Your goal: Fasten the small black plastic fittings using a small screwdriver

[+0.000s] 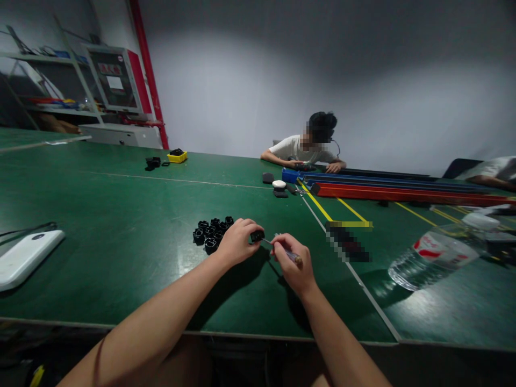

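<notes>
Between the thumb and fingers of my left hand [238, 242] is a small black plastic part [257, 235], raised above the green table. My right hand [296, 262] grips the handle of a screwdriver [293, 257], its thin shaft pointing left at the black part. The tip meets or nearly meets the part; the exact contact is too small to tell. Just left of my left hand lies a cluster of several similar black parts [210, 231] with octagonal outlines, partly hidden behind the hand.
A water bottle [437, 252] lies at the right, a white device [30, 257] at the left. Long red [403, 192] and blue rails stretch across the far right. A yellow bin [177, 156] with black parts stands far left. Across the table sits a person [302, 148].
</notes>
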A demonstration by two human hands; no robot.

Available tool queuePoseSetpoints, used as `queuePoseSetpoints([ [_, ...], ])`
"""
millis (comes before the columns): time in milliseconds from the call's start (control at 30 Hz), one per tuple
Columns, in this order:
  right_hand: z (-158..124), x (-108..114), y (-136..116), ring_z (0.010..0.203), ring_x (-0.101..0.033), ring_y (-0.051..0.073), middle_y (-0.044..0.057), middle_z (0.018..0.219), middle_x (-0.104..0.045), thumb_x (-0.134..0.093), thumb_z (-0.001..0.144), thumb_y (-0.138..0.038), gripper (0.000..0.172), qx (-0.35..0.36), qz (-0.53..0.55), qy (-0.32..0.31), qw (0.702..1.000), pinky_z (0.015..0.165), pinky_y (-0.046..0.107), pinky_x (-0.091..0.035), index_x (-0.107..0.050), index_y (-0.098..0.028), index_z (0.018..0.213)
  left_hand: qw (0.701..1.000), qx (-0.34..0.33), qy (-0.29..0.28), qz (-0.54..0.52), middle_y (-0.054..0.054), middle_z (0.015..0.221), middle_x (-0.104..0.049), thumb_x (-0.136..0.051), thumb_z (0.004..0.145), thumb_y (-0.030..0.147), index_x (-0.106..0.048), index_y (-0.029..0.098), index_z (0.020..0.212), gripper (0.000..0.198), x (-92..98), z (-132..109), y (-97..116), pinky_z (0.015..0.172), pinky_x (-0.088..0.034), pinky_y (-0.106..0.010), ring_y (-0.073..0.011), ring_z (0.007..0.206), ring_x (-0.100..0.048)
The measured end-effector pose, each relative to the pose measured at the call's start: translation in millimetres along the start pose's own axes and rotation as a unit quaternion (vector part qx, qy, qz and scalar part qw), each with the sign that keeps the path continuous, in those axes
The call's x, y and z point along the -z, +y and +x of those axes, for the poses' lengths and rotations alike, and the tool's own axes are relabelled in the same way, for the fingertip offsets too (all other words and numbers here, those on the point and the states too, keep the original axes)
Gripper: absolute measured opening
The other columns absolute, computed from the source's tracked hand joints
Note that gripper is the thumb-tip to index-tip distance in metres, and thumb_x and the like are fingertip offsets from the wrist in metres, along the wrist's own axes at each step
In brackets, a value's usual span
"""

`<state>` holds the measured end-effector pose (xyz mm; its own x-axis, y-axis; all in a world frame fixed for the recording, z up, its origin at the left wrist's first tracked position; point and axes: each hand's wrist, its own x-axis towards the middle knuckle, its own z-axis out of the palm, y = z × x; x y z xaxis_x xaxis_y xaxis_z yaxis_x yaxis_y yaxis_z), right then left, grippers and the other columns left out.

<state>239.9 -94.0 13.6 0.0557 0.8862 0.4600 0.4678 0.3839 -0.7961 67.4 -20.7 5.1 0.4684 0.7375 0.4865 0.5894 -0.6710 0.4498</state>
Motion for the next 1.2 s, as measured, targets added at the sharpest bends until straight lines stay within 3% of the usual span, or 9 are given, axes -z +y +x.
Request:
queuePoseSetpoints([
  [233,-3.4,3.4,-0.2,0.057,-0.056,0.015,0.001,0.065,-0.062,-0.051,0.092,-0.037,0.025,-0.014,0.084,0.071,0.994,0.054,0.025,-0.044,-0.064,-0.018,0.082,0.996,0.046,0.041,0.06,-0.006,0.105,-0.069,-0.063,0.085,0.025,-0.062,0.022,0.114,0.03,18.9,4.6,-8.3,0.089,-0.047,-0.037,-0.0244,0.099,-0.06],
  [433,-1.3,2.6,4.3,0.056,-0.056,0.015,0.001,0.064,-0.062,-0.052,0.092,-0.039,0.026,-0.028,0.078,0.068,0.994,0.053,0.025,-0.044,-0.064,-0.018,0.081,0.992,0.059,-0.03,0.108,-0.008,0.105,-0.07,-0.062,0.087,0.031,-0.063,0.023,0.112,0.027,26.6,3.2,-11.7,0.091,-0.044,-0.041,-0.0277,0.102,-0.06],
  [567,-0.3,2.5,6.0,0.055,-0.056,0.015,0.001,0.063,-0.062,-0.052,0.092,-0.038,0.026,-0.03,0.075,0.065,0.995,0.053,0.025,-0.044,-0.064,-0.018,0.08,0.988,0.035,-0.067,0.132,-0.008,0.112,-0.069,-0.065,0.082,0.032,-0.065,0.023,0.106,0.026,26.7,0.4,-14.0,0.096,-0.04,-0.045,-0.0308,0.113,-0.054],
  [867,0.7,1.5,6.6,0.053,-0.056,0.015,0.001,0.062,-0.063,-0.052,0.091,-0.038,0.026,-0.036,0.072,0.055,0.995,0.051,0.025,-0.043,-0.065,-0.018,0.079,0.979,0.034,-0.079,0.183,-0.012,0.117,-0.062,-0.063,0.077,0.032,-0.066,0.02,0.097,0.023,19.6,-4.1,-19.0,0.101,-0.036,-0.048,-0.0336,0.117,-0.047],
  [1033,0.8,1.4,5.5,0.053,-0.055,0.014,0.001,0.062,-0.063,-0.053,0.091,-0.037,0.025,-0.031,0.071,0.05,0.996,0.052,0.025,-0.043,-0.064,-0.018,0.079,0.979,0.035,-0.073,0.184,-0.012,0.12,-0.061,-0.06,0.084,0.044,-0.066,0.021,0.093,0.026,17.4,-4.6,-20.7,0.102,-0.035,-0.05,-0.034,0.119,-0.047],
  [1200,0.8,1.6,6.8,0.054,-0.056,0.014,0.001,0.063,-0.063,-0.053,0.091,-0.037,0.025,-0.033,0.069,0.048,0.996,0.052,0.025,-0.043,-0.065,-0.018,0.08,0.981,0.049,-0.074,0.172,-0.011,0.118,-0.062,-0.06,0.086,0.038,-0.068,0.021,0.091,0.019,19.8,-3.9,-18.9,0.101,-0.037,-0.049,-0.0325,0.117,-0.048],
])
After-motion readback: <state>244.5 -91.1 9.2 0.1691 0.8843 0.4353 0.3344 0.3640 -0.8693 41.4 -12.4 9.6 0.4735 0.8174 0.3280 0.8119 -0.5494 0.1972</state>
